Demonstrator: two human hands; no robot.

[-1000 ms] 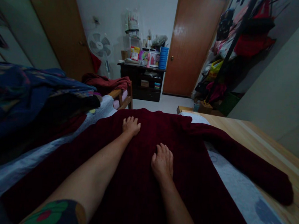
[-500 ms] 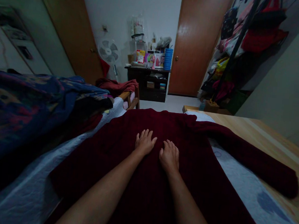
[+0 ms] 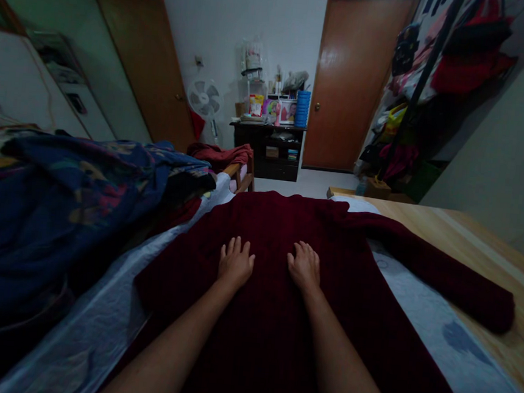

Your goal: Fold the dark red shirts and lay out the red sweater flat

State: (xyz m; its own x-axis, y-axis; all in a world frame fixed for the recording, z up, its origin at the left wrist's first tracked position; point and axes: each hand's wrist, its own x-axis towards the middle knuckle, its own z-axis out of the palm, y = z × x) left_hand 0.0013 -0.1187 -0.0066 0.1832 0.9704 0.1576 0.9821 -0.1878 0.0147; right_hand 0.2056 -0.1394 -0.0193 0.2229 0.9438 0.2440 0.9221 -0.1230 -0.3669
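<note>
A dark red long-sleeved garment [image 3: 269, 319] lies spread out on the bed in front of me, its collar end away from me. One sleeve [image 3: 444, 255] stretches out to the right, over the mattress and onto a wooden board. On the left the other sleeve looks short or folded; I cannot tell which. My left hand [image 3: 237, 261] rests flat on the cloth, fingers spread. To its right, my right hand [image 3: 304, 265] also lies on the garment with its fingers extended. Neither hand grips anything.
A heap of blue flowered cloth [image 3: 82, 205] covers the bed's left side. Pale mattress [image 3: 417, 308] shows beside the light wooden board [image 3: 478, 240]. Beyond the bed stand a fan [image 3: 205, 98], a dark cabinet [image 3: 266, 151] and a closed door [image 3: 358, 89]. Bags [image 3: 471, 62] hang at the right.
My hands have moved apart across the garment, the left one going left and slightly toward me. The view has turned a little to the left.
</note>
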